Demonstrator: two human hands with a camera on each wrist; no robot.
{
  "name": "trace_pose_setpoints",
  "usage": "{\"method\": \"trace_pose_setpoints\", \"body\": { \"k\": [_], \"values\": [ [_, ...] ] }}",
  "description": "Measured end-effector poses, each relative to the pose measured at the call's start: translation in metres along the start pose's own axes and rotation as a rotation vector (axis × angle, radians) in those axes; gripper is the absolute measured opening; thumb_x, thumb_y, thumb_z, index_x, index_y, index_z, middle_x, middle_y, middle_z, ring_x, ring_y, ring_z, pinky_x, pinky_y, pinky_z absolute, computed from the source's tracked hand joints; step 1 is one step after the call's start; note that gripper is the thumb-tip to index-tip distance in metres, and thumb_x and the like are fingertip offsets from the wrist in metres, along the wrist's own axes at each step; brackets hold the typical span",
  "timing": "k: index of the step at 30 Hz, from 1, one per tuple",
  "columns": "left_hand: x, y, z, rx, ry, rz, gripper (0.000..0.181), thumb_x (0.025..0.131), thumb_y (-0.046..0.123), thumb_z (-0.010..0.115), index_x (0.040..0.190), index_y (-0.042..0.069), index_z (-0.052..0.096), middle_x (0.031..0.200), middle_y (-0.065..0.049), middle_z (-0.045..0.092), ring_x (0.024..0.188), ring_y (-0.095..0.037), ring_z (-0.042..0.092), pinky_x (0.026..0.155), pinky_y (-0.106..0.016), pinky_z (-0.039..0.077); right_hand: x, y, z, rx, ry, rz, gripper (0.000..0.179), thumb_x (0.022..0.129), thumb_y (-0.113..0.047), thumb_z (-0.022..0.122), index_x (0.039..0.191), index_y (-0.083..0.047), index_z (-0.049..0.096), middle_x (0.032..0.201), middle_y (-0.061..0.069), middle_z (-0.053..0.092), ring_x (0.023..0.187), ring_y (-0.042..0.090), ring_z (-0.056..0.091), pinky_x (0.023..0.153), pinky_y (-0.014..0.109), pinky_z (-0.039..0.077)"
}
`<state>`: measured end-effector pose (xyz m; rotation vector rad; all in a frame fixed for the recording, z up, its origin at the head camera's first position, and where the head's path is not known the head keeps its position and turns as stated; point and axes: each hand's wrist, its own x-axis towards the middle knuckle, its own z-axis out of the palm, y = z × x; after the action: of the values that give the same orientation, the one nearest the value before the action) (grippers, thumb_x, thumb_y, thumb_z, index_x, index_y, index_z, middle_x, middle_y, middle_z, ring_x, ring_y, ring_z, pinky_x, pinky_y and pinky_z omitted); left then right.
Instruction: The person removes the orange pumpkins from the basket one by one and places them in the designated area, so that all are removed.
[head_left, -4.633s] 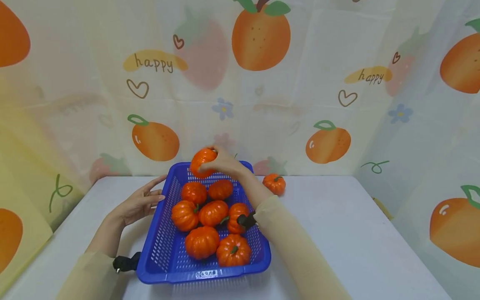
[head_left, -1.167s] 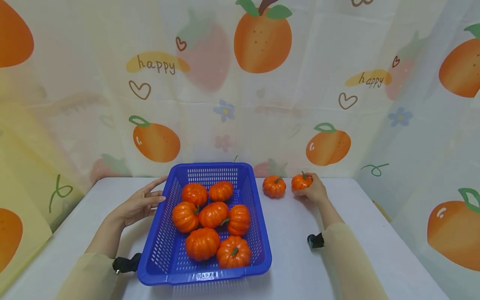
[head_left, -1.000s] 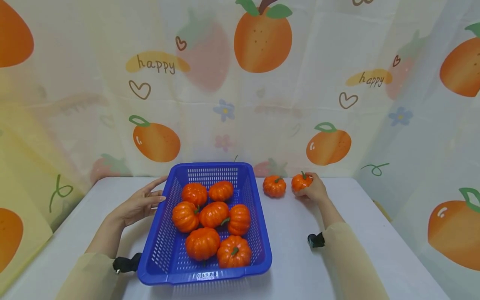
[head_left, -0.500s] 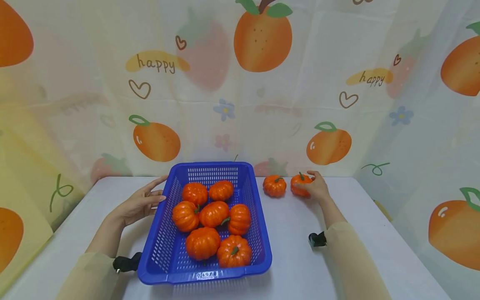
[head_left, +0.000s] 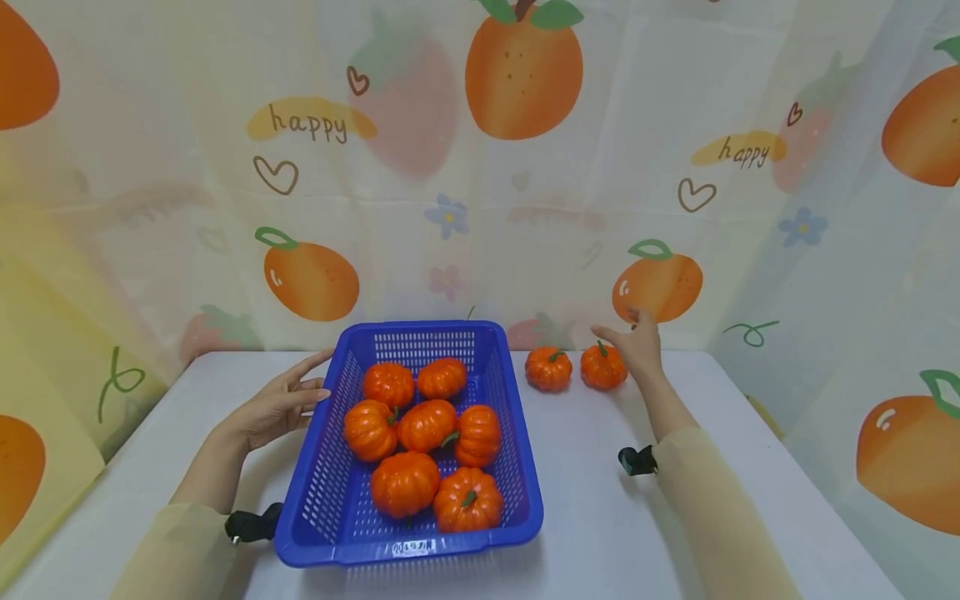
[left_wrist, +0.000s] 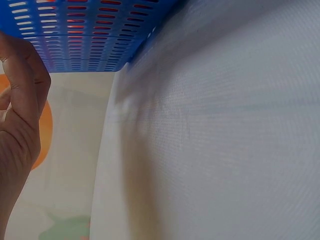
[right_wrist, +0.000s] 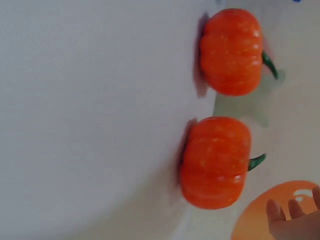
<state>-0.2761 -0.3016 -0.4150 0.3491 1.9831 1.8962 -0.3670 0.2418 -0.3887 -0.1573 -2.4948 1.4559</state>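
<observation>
Two small orange pumpkins with green stems stand side by side at the back of the table, right of the basket: a left pumpkin (head_left: 548, 369) and a right pumpkin (head_left: 603, 367). My right hand (head_left: 640, 346) hovers just above and right of the second one, fingers spread and holding nothing. In the right wrist view that nearer pumpkin (right_wrist: 216, 162) sits apart from the fingertips (right_wrist: 274, 211). Several more pumpkins (head_left: 427, 426) lie inside a blue perforated plastic basket (head_left: 315, 492). My left hand (head_left: 279, 406) rests against its left side, fingertips at the rim.
The white table (head_left: 645, 533) extends to the right of the basket and in front of it. A fruit-printed curtain (head_left: 480, 217) rises directly behind the table's back edge. Black wrist straps sit on both forearms.
My right hand carried a pumpkin from the basket to the table beside the other one, let go of it and rose. The left hand stays at the basket.
</observation>
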Motion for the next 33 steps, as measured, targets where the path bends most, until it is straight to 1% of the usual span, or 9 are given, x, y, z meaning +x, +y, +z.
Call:
{"method": "trace_pose_setpoints", "body": {
  "k": [4, 6, 11, 13, 18, 19, 25, 29, 33],
  "values": [
    [0.000, 0.000, 0.001, 0.004, -0.005, 0.004, 0.080, 0.101, 0.010, 0.051, 0.160, 0.019, -0.001, 0.114, 0.008, 0.067, 0.097, -0.009, 0.072, 0.086, -0.033, 0.062, 0.000, -0.014, 0.002, 0.028, -0.068, -0.068, 0.085, 0.086, -0.034, 0.075, 0.152, -0.004, 0.029, 0.158, 0.019, 0.031, 0.144, 0.041, 0.032, 0.119, 0.055, 0.034],
    [0.000, 0.001, 0.001, -0.002, -0.010, 0.003, 0.080, 0.100, 0.010, 0.051, 0.160, 0.019, -0.002, 0.114, 0.008, 0.067, 0.097, -0.010, 0.072, 0.086, -0.033, 0.062, -0.001, -0.021, 0.004, 0.053, -0.107, -0.088, 0.082, 0.086, -0.032, 0.075, 0.151, -0.007, 0.032, 0.158, 0.019, 0.032, 0.143, 0.042, 0.034, 0.117, 0.056, 0.036],
    [0.000, 0.002, 0.001, -0.009, -0.004, -0.005, 0.080, 0.100, 0.009, 0.051, 0.160, 0.019, -0.001, 0.115, 0.007, 0.067, 0.097, -0.011, 0.072, 0.085, -0.033, 0.062, -0.008, -0.040, 0.016, 0.118, -0.211, -0.147, 0.074, 0.087, -0.027, 0.074, 0.149, -0.010, 0.036, 0.155, 0.020, 0.038, 0.140, 0.041, 0.039, 0.112, 0.059, 0.042],
    [0.000, 0.003, 0.002, -0.005, 0.001, -0.006, 0.080, 0.100, 0.009, 0.051, 0.160, 0.019, -0.001, 0.115, 0.007, 0.067, 0.097, -0.011, 0.072, 0.085, -0.033, 0.062, -0.013, -0.047, 0.022, 0.128, -0.263, -0.186, 0.073, 0.087, -0.026, 0.073, 0.148, -0.010, 0.037, 0.154, 0.020, 0.039, 0.140, 0.041, 0.041, 0.110, 0.060, 0.043],
    [0.000, 0.002, 0.002, 0.002, 0.010, -0.006, 0.080, 0.100, 0.010, 0.052, 0.160, 0.019, 0.000, 0.115, 0.008, 0.066, 0.097, -0.010, 0.072, 0.085, -0.033, 0.062, -0.027, -0.064, 0.038, 0.148, -0.416, -0.294, 0.066, 0.088, -0.017, 0.072, 0.146, -0.008, 0.040, 0.152, 0.021, 0.041, 0.138, 0.042, 0.045, 0.111, 0.060, 0.043],
    [0.000, 0.002, 0.002, 0.004, 0.009, -0.006, 0.080, 0.100, 0.010, 0.052, 0.160, 0.019, -0.001, 0.115, 0.008, 0.066, 0.097, -0.010, 0.072, 0.085, -0.033, 0.062, -0.030, -0.067, 0.040, 0.143, -0.445, -0.306, 0.065, 0.088, -0.017, 0.072, 0.145, -0.010, 0.041, 0.152, 0.019, 0.042, 0.138, 0.041, 0.045, 0.111, 0.059, 0.044],
    [0.000, 0.002, 0.001, 0.006, 0.006, -0.006, 0.079, 0.100, 0.009, 0.051, 0.160, 0.020, 0.000, 0.114, 0.008, 0.067, 0.096, -0.009, 0.073, 0.086, -0.032, 0.062, -0.049, -0.087, 0.057, 0.112, -0.639, -0.354, 0.065, 0.085, -0.022, 0.076, 0.142, -0.019, 0.045, 0.148, 0.014, 0.048, 0.135, 0.038, 0.051, 0.110, 0.056, 0.046],
    [-0.001, 0.002, 0.001, -0.008, -0.009, 0.007, 0.079, 0.100, 0.009, 0.051, 0.160, 0.019, 0.000, 0.114, 0.007, 0.067, 0.097, -0.010, 0.072, 0.085, -0.032, 0.062, -0.063, -0.100, 0.066, 0.121, -0.780, -0.401, 0.067, 0.083, -0.019, 0.078, 0.141, -0.015, 0.046, 0.147, 0.016, 0.049, 0.132, 0.036, 0.054, 0.107, 0.050, 0.051],
    [-0.001, 0.002, 0.002, -0.023, -0.016, 0.009, 0.079, 0.100, 0.009, 0.051, 0.160, 0.020, 0.001, 0.113, 0.007, 0.067, 0.097, -0.010, 0.072, 0.086, -0.031, 0.062, -0.074, -0.108, 0.074, 0.123, -0.924, -0.417, 0.069, 0.082, -0.018, 0.079, 0.142, -0.013, 0.044, 0.149, 0.014, 0.047, 0.133, 0.037, 0.053, 0.103, 0.043, 0.054]
  ]
}}
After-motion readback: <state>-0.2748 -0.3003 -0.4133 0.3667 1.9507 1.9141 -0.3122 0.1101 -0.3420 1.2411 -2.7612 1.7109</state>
